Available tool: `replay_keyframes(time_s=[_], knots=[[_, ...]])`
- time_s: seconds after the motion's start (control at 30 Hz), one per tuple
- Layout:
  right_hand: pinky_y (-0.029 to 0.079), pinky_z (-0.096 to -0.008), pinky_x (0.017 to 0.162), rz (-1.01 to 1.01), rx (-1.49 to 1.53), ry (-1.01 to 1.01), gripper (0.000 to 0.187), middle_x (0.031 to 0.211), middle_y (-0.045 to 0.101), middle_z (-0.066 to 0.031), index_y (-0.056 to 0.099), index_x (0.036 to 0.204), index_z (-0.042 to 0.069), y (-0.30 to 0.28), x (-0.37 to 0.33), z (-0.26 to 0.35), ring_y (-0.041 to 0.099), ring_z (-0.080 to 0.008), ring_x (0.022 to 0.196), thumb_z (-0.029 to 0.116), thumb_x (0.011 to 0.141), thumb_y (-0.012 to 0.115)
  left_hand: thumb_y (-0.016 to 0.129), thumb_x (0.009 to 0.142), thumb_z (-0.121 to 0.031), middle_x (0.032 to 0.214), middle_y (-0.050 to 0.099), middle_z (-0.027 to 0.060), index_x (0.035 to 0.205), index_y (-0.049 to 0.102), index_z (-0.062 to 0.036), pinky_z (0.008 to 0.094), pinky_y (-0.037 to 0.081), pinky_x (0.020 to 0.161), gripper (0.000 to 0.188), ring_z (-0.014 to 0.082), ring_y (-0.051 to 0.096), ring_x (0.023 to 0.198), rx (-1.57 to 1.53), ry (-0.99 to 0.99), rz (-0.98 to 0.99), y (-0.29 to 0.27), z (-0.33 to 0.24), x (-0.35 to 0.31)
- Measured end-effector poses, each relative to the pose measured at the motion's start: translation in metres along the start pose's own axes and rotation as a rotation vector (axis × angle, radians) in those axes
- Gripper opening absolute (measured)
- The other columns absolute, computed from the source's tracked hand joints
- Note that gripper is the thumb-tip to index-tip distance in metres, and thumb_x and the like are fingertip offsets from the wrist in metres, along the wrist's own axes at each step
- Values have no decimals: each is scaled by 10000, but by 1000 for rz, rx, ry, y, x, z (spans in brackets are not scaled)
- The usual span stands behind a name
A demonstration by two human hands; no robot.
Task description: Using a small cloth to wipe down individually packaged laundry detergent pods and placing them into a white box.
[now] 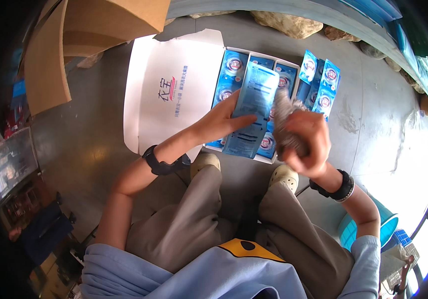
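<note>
My left hand (222, 117) grips a long blue sachet strip (254, 97), its thumb across the front, above an open white box (141, 107). In my right hand (312, 142), fingers closed, is a crumpled grey cloth (283, 117); it is blurred by motion and close to the strip's right edge. Rows of blue sachets (230, 74) fill the box's compartments, partly hidden behind the strip and my hands. To the right of the box, more blue sachet strips (327, 82) stand or lean together on the floor.
A large open cardboard carton (47, 74) stands at the far left. Rocks (286, 25) line the far edge of the grey floor. My shoes (283, 177) are close to the box's near side. A turquoise bucket (388, 224) sits at the lower right.
</note>
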State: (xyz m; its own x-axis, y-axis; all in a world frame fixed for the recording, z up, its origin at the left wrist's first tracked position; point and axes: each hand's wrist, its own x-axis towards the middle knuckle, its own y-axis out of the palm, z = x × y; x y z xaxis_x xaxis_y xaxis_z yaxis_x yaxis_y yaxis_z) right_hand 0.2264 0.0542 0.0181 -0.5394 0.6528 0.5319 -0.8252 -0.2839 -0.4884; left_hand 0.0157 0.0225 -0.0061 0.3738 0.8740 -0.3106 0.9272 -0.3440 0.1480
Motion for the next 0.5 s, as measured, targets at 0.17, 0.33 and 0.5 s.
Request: replay_keyframes(time_s=[0.17,0.33,0.5], knots=[[475,-285,613,337,-179,-78,493,1025,495,-35,548,1035,127,21,6,14,501,-197,827,123,552,647,588,728,-11,1060,534,76,1161,424,-45,291,398,857,464,138,494,993,226,24,113,10,1,-5],[471,-282,606,176,-273,-98,505,978,506,-32,544,1045,134,27,11,9,502,-196,792,95,551,642,562,742,-20,1056,535,94,1141,436,-31,294,395,857,419,157,501,997,207,83,108,8,3,-10],[473,-329,654,66,-298,147,438,943,520,-62,547,992,114,18,33,-4,520,-250,818,21,567,590,531,796,-44,1186,443,104,1284,265,-2,299,318,941,558,166,416,1104,18,14,118,15,2,-11]])
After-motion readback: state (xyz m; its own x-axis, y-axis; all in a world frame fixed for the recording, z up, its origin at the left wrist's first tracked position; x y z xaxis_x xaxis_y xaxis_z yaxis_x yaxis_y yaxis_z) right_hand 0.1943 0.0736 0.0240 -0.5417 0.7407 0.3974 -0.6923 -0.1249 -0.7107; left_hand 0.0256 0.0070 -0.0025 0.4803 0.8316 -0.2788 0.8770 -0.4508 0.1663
